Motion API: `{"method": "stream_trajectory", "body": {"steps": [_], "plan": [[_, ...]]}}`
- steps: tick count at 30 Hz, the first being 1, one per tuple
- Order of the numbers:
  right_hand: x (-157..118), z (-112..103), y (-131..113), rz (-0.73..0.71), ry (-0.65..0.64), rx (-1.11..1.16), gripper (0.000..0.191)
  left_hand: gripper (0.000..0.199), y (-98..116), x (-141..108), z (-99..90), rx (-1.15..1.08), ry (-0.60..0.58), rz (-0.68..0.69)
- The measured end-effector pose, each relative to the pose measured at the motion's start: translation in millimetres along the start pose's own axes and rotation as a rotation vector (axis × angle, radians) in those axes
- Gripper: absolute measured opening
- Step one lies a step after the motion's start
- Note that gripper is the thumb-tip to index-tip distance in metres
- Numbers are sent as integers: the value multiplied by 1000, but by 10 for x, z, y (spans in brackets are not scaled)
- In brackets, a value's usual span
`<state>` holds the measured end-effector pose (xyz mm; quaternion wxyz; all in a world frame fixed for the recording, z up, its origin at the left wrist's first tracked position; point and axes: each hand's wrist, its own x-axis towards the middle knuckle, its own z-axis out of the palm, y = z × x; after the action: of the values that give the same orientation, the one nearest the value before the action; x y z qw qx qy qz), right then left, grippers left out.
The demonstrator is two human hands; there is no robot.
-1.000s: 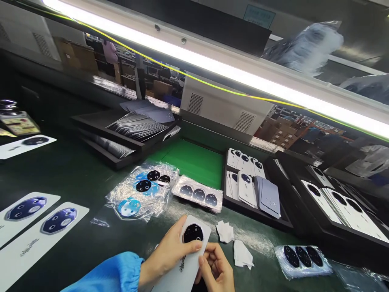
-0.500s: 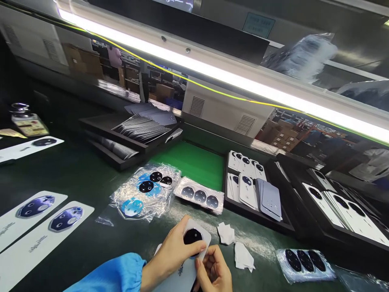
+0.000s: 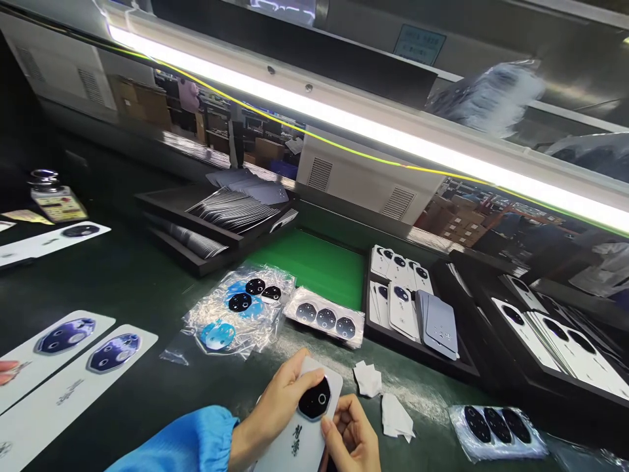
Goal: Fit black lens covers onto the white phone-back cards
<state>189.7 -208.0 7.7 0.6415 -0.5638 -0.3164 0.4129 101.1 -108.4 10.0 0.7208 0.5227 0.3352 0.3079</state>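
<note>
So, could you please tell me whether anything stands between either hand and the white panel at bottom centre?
Nothing visible does: the left hand holds the panel directly, by its left edge, and the right hand pinches its right edge.

The left hand [image 3: 281, 397] extends from a gathered blue sleeve [image 3: 189, 438], gripping with its thumb [image 3: 310, 380] stretched forward; the right hand [image 3: 354, 438] sits near it, fingers [image 3: 350, 405] curled inward and thumb raised.

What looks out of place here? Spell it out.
Two loose white scraps lie near the right hand, and a plastic shred near the crinkled clear wrapping; they look like stray litter.
</note>
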Motion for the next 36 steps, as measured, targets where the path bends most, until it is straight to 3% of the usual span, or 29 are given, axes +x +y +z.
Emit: {"method": "stream_trajectory", "body": {"steps": [4, 11, 19, 26, 32, 36], "plan": [[57, -77, 7, 13, 13, 60, 50, 43, 10, 21, -48, -41, -51, -65], [127, -180, 37, 82, 22, 121, 47, 49, 106, 52, -222, -9, -286, -128], [113, -141, -60, 105, 28, 18, 52, 66, 55, 131, -198, 38, -224, -71], [130, -145, -94, 71, 89, 60, 55, 50, 92, 6, -155, 4, -393, -43], [111, -175, -114, 61, 64, 54, 50, 34, 125, 33, -147, 120, -365, -23], [37, -183, -121, 34, 42, 0, 45, 39, 138, 59, -190, 257, -301, 16]]}}
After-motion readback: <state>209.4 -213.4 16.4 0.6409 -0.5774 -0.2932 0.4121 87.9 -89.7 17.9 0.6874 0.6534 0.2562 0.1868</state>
